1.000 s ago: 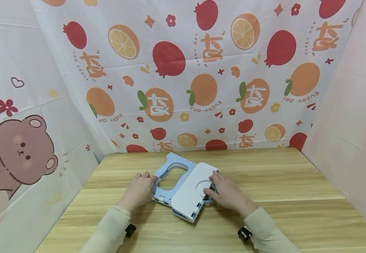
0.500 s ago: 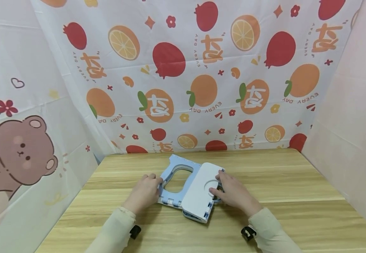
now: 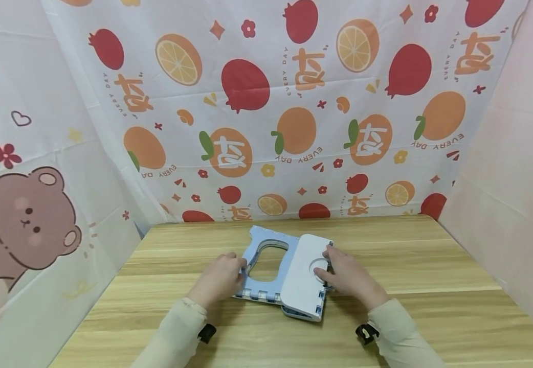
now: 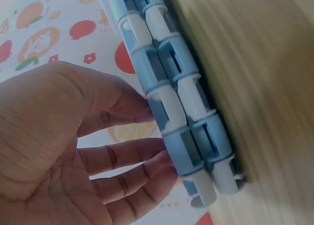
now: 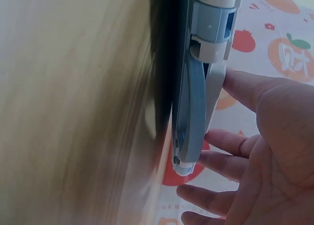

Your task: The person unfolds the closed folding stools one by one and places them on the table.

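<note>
A folded blue-and-white plastic step stool (image 3: 302,276) lies on the table, its blue part with a large oval opening on the left and its white panel on the right. At the stool's left edge, my left hand (image 3: 220,278) touches the side with its thumb and fingertips. In the left wrist view, a row of blue and white hinges (image 4: 169,87) runs past these fingertips. My right hand (image 3: 351,276) lies at the right edge, thumb on the white panel. Its fingers (image 5: 223,162) reach loosely beside the blue carry handle (image 5: 196,107) in the right wrist view.
The wooden table (image 3: 423,296) carries the stool near its middle. A fruit-print cloth (image 3: 266,128) hangs behind the back edge, with a bear-print cloth (image 3: 31,220) on the left and a pale cloth (image 3: 515,179) on the right.
The stool has slid to the right across the table and turned slightly. Both hands have moved right along with it, staying at its two edges.
</note>
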{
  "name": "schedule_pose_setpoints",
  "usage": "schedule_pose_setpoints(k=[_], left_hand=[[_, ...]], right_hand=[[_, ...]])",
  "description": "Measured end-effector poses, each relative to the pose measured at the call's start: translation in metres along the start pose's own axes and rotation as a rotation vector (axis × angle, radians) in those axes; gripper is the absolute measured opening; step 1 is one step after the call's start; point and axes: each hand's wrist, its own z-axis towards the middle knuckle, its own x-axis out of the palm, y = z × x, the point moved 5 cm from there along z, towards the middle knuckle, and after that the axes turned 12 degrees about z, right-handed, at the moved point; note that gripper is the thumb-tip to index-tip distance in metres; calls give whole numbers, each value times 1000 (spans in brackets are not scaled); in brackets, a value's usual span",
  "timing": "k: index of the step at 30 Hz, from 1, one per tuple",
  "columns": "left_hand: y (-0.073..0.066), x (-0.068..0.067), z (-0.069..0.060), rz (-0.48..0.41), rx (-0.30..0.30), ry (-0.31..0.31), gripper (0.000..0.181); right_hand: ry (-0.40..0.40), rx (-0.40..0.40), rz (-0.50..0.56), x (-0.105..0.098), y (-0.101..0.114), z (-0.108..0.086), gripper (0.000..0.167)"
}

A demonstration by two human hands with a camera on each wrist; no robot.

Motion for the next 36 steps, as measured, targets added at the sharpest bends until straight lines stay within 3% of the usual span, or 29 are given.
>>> schedule_pose_setpoints(k=[11, 19, 26, 36], left_hand=[[-13, -1, 6, -110, 29, 100, 6], [-30, -4, 6, -147, 72, 151, 7], [-41, -10, 0, -202, 78, 259, 23], [-57, -8, -5, -174, 88, 277, 51]], right_hand=[[27, 37, 36, -12, -13, -1, 61], [89, 75, 81, -22, -24, -3, 71], [103, 101, 92, -27, -34, -2, 72], [124, 109, 112, -37, -47, -2, 73]])
